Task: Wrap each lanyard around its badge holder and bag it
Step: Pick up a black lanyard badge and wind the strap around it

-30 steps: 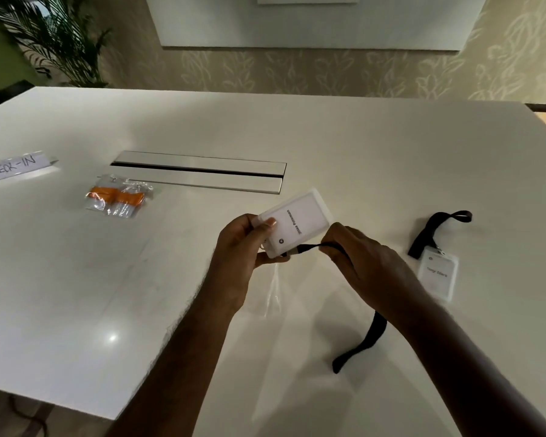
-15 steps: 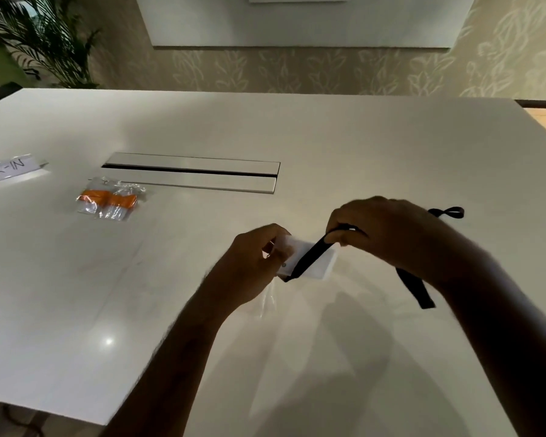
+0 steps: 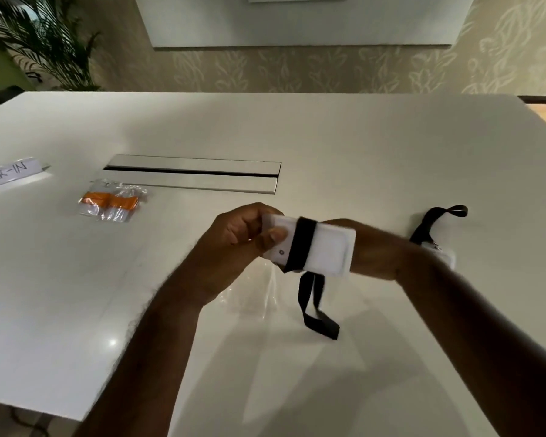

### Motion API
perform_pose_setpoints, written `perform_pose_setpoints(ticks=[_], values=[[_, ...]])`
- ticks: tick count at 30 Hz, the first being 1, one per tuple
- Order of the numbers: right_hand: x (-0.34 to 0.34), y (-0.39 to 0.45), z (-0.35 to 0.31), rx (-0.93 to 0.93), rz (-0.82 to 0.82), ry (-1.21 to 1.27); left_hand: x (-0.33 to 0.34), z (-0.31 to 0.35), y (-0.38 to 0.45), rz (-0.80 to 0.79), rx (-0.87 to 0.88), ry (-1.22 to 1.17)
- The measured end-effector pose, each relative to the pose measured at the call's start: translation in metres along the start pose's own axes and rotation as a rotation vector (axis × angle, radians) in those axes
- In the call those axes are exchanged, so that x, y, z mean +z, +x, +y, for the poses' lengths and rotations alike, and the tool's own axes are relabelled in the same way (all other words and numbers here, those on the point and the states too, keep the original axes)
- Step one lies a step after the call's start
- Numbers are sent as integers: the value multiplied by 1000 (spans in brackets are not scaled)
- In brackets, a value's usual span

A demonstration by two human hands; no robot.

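Since half a second ago we have turned the badge holder [image 3: 323, 252] back up to face us, and the black lanyard [image 3: 303, 244] now crosses its front as one full band; before, the strap ran slantwise over a card tipped away from us. Our left hand [image 3: 234, 244] pinches the holder's left end, thumb on the face and fingers curled behind, holding it above the desk [image 3: 328, 130]. Our right hand [image 3: 372, 250] has dropped from above the card to behind its right end; most of it is hidden by the holder, so we cannot tell how that grip is set. The loose tail of the lanyard hangs below the holder and its folded end reaches the desk under our hands.

A clear plastic bag [image 3: 252, 294] lies flat just beneath the left grip. Beyond the right wrist rests a second badge [image 3: 445, 257] with its own black strap [image 3: 435, 222]. Well left of the left grip sits a bagged bundle with an orange lanyard [image 3: 111, 201], beside a metal cable hatch [image 3: 193, 176].

The paper sign [image 3: 10, 173] far left reads "CHECK-IN", its first letter cut off. The holder's print is too blurred to read.
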State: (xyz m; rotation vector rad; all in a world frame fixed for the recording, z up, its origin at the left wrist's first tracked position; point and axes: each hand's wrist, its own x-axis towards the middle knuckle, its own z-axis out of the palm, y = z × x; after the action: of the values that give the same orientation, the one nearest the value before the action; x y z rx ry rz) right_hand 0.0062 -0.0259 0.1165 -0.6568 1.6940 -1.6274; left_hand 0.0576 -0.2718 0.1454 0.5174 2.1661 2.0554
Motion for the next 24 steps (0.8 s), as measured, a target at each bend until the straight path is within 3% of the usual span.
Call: perform_pose_setpoints(ticks=[2, 5, 11, 19, 24], values=[[13, 4, 14, -106, -20, 163, -1, -5, 5, 94, -16, -66], [30, 10, 23, -150, 149, 363, -2, -10, 13, 228, -40, -50], [55, 18, 27, -215, 527, 338, 2, -22, 22, 356, -106, -110], [65, 17, 34, -137, 552, 95, 3, -38, 30, 454, -152, -83], [65, 14, 45, -32, 506, -183, -3, -48, 35, 577, -141, 138]])
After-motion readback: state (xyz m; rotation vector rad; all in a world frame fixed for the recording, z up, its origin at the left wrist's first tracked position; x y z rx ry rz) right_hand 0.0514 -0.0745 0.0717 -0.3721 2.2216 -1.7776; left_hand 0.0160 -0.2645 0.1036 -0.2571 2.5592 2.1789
